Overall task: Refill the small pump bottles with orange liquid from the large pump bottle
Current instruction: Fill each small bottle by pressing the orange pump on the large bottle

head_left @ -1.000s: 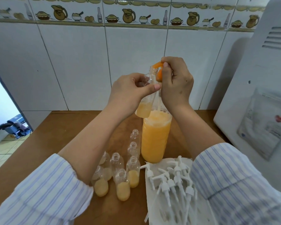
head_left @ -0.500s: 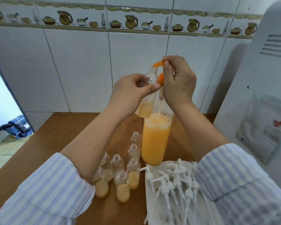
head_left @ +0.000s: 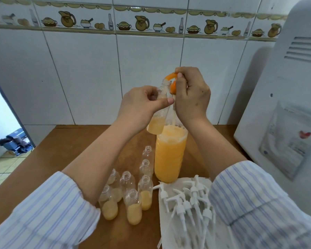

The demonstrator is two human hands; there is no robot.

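Nearest me, white plastic pump heads [head_left: 188, 203] lie beside small clear bottles [head_left: 133, 200]. Beyond stands the large clear bottle of orange liquid [head_left: 170, 155]. My left hand [head_left: 142, 105] grips a small, partly filled bottle [head_left: 158, 121]; my right hand [head_left: 192, 94] pinches the orange pump spout [head_left: 171, 76] above its mouth.

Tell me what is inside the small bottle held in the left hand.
Orange liquid fills the bottom of the small bottle; the left hand covers its middle.

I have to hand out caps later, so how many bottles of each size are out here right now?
Standing small bottles on the table: 7
Held small bottle, in the left hand: 1
One large bottle: 1
Total: 9
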